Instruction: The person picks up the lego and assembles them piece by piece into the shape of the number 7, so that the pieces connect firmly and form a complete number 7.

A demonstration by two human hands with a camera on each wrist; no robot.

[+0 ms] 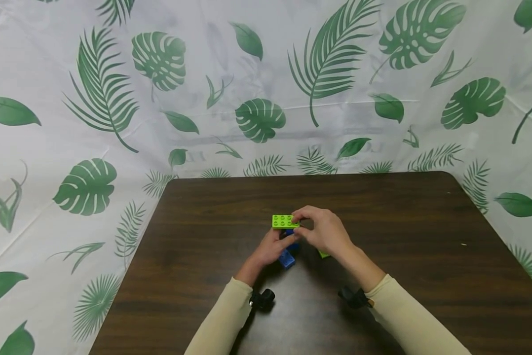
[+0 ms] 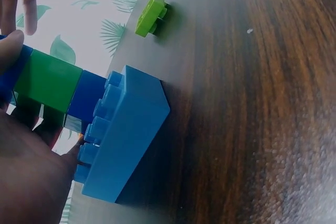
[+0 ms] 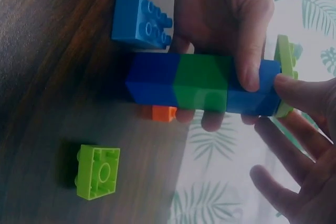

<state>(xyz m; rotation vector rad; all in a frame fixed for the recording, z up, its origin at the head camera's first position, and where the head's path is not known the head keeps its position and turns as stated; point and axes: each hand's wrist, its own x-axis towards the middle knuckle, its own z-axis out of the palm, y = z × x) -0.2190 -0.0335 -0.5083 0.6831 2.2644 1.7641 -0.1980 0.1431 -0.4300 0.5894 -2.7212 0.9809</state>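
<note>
My left hand [image 1: 268, 248] grips a stack of toy building bricks, with a green brick [image 3: 201, 82] between a lower dark blue brick [image 3: 152, 80] and an upper blue brick [image 3: 236, 100]. On top of the stack lies a thin lime green brick [image 1: 281, 221], studs up, reaching out past the stack's side. My right hand [image 1: 325, 230] pinches the right end of this lime brick between thumb and finger. A lighter blue brick [image 2: 131, 135] rests on the table close to the stack. Fingers hide part of the stack.
A small lime brick [image 3: 98, 172] lies on its side on the brown wooden table [image 1: 195, 276], under the right hand. An orange brick [image 3: 164, 113] shows partly behind the stack. A leaf-patterned white curtain [image 1: 266, 74] hangs behind the table.
</note>
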